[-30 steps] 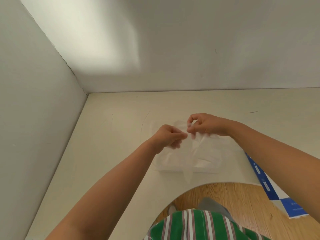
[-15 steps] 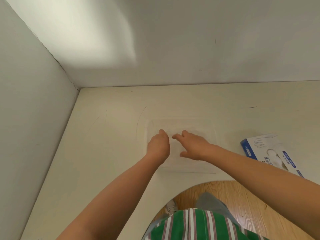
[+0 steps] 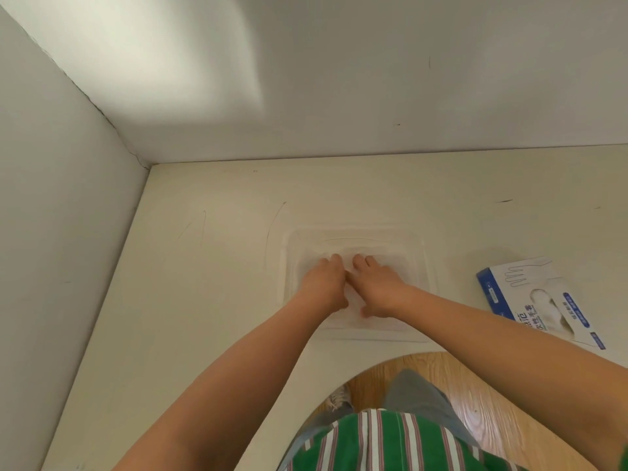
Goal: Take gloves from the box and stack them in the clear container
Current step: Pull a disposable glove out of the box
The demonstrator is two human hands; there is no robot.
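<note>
Head view: left hand point(image 3: 323, 283) and right hand point(image 3: 380, 290) set side by side, thumbs almost touching, inside clear container point(image 3: 423, 263) — palms down, fingers laid fairly straight, pressing flat toward its floor, nothing pinched. Clear gloves under the palms too faint to tell from the plastic. Container resting on pale table point(image 3: 210, 266), centre, near the front edge; blue-and-white glove box point(image 3: 509, 290) lying flat on the table to the right, apart from the container — oval opening facing up.
</note>
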